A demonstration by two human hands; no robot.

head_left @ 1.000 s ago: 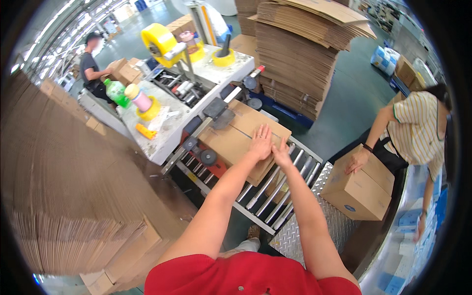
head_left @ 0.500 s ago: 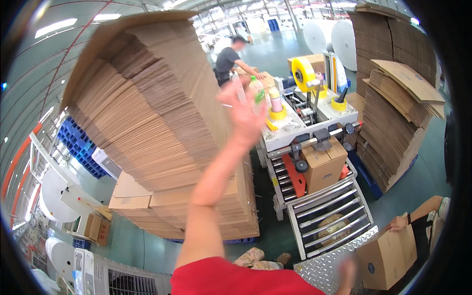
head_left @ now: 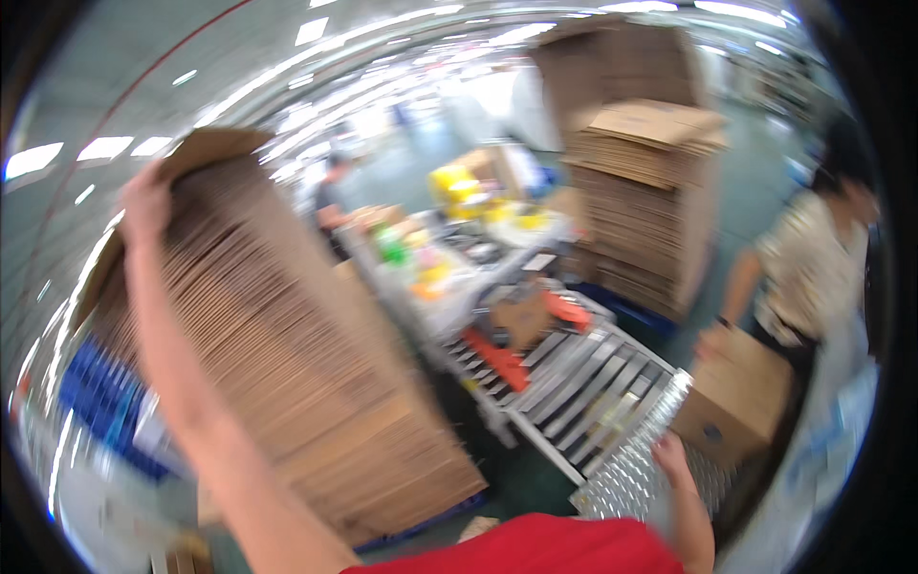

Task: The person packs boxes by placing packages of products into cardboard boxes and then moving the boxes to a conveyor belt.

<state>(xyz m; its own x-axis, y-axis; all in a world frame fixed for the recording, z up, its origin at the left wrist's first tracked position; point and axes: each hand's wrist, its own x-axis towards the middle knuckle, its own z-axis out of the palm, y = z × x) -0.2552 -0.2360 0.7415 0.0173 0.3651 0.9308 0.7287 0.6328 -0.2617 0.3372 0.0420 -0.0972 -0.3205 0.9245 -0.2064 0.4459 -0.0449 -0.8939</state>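
My left hand (head_left: pixel 147 206) is raised at the far left, closed around the outer edge of the bent top flattened carton (head_left: pixel 215 143). Beneath that sheet stands a tall, leaning stack of flattened cartons (head_left: pixel 287 316). My right hand (head_left: pixel 671 453) is low on the right, over the diamond-plate metal table (head_left: pixel 612 493) and beside a closed cardboard box (head_left: pixel 734 397). Motion blurs its fingers, so their grip is unclear. Another person (head_left: pixel 798 249) at the right edge has a hand on that box.
A roller conveyor (head_left: pixel 593 392) runs from the metal table to a taping machine (head_left: pixel 478 239), with a carton (head_left: pixel 521 320) between orange guides. Another carton stack (head_left: pixel 631 201) stands behind on a blue pallet. A second person (head_left: pixel 330 201) is at the far side.
My left hand has moved from mid-air in the centre, fingers spread, to the stack's top edge at left. The view has turned, bringing more of the person at right into sight.
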